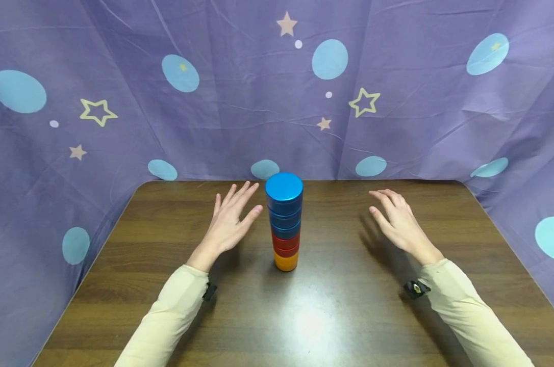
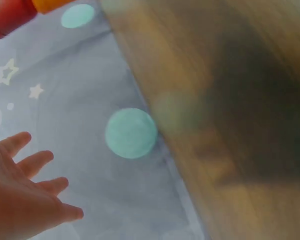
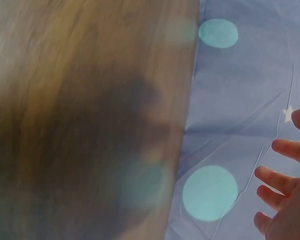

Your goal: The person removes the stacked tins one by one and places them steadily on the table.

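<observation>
A tall upright stack of metallic cups (image 1: 284, 219) stands near the middle of the table, orange at the bottom, red above, blue on top. The topmost blue cup (image 1: 284, 187) shows its flat, closed end upward. Just left of the stack, my left hand (image 1: 231, 220) hovers with fingers spread, apart from the cups. In the left wrist view, part of the red cups (image 2: 10, 17) and the orange cup (image 2: 50, 4) shows at the top corner. My right hand (image 1: 400, 224) is raised well to the right, its fingers loosely extended and holding nothing.
The brown wooden table (image 1: 336, 306) reflects a bright glare near its front. Behind and beside it hangs a purple curtain (image 1: 240, 102) with stars and blue dots. Black straps (image 1: 417, 289) sit at both wrists.
</observation>
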A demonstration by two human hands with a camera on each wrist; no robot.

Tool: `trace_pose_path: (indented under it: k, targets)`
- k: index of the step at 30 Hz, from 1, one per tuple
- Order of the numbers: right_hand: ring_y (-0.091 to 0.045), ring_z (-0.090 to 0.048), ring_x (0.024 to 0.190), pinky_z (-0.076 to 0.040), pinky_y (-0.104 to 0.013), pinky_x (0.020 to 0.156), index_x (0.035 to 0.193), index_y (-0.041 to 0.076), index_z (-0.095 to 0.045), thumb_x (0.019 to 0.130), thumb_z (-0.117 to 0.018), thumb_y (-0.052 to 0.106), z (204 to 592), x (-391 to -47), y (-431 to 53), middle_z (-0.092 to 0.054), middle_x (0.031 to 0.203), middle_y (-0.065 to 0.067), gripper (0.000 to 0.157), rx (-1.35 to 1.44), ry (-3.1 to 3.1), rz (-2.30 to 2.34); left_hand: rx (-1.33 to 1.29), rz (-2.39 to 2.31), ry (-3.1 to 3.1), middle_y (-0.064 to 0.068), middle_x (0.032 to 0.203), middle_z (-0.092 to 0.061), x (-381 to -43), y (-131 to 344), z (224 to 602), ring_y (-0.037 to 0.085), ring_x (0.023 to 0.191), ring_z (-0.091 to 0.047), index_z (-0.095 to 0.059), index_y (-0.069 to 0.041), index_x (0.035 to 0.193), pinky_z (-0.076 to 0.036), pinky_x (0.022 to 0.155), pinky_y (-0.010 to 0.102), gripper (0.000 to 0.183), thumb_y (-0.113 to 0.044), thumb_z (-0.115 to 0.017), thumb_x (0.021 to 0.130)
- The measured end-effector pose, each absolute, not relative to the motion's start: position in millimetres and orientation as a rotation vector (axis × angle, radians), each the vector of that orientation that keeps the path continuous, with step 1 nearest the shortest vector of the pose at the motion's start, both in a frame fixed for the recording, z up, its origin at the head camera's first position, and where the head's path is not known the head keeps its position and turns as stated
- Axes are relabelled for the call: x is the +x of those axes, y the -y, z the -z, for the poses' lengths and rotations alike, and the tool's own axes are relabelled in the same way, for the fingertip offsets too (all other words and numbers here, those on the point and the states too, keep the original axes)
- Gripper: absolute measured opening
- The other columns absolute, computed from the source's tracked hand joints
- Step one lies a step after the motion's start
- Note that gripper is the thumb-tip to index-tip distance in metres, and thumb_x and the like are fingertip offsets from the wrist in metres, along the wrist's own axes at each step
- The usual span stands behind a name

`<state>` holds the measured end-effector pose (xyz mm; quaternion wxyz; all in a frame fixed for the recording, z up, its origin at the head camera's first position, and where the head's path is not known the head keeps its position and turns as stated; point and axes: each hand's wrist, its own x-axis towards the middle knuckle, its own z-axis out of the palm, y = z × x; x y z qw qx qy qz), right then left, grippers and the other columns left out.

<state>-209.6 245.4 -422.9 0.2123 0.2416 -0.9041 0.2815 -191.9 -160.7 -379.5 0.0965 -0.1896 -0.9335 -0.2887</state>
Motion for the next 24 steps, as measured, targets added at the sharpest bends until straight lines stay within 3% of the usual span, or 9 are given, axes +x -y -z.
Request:
trace_pose_path:
  k: [5, 14, 20, 24]
  targets:
    - [-0.044, -0.043, 0.119, -0.03, -0.061, 0.096, 0.13, -0.001, -0.052, 0.098, -0.052, 0.011, 419, -207, -236, -0.052, 0.124, -0.024, 0.035, 0.685, 2.499, -0.845, -0.678, 0.99, 2.663, 0.003, 0.155, -0.028, -186, 155, 369, 0.027, 0.144, -0.016, -0.035, -0.022, 0.151, 0.001, 0.113, 0.056, 0.064, -0.059, -0.035, 0.099]
    - [-0.041, -0.043, 0.121, -0.032, -0.056, 0.099, 0.132, 0.0, -0.052, 0.1, -0.049, 0.013, 412, -202, -223, -0.052, 0.126, -0.021, 0.034, 0.71, 2.509, -0.913, -0.871, 1.109, 2.504, 0.012, 0.151, -0.036, -177, 144, 354, 0.028, 0.142, -0.023, -0.039, -0.007, 0.148, -0.007, 0.113, 0.056, 0.085, -0.071, -0.029, 0.093]
    - [-0.037, -0.043, 0.122, -0.033, -0.054, 0.098, 0.133, 0.003, -0.052, 0.101, -0.049, 0.015, 403, -196, -214, -0.051, 0.129, -0.018, 0.034, 0.729, 2.507, -0.959, -0.932, 1.184, 2.439, 0.009, 0.151, -0.036, -170, 138, 350, 0.03, 0.141, -0.025, -0.039, -0.005, 0.147, -0.011, 0.112, 0.058, 0.086, -0.071, -0.032, 0.092]
    - [-0.034, -0.044, 0.123, -0.033, -0.052, 0.1, 0.134, 0.005, -0.052, 0.101, -0.05, 0.016, 397, -195, -207, -0.051, 0.13, -0.015, 0.035, 0.759, 2.489, -0.978, -0.968, 1.216, 2.401, 0.015, 0.15, -0.037, -167, 134, 346, 0.034, 0.14, -0.027, -0.039, 0.0, 0.145, -0.013, 0.112, 0.057, 0.088, -0.07, -0.035, 0.092]
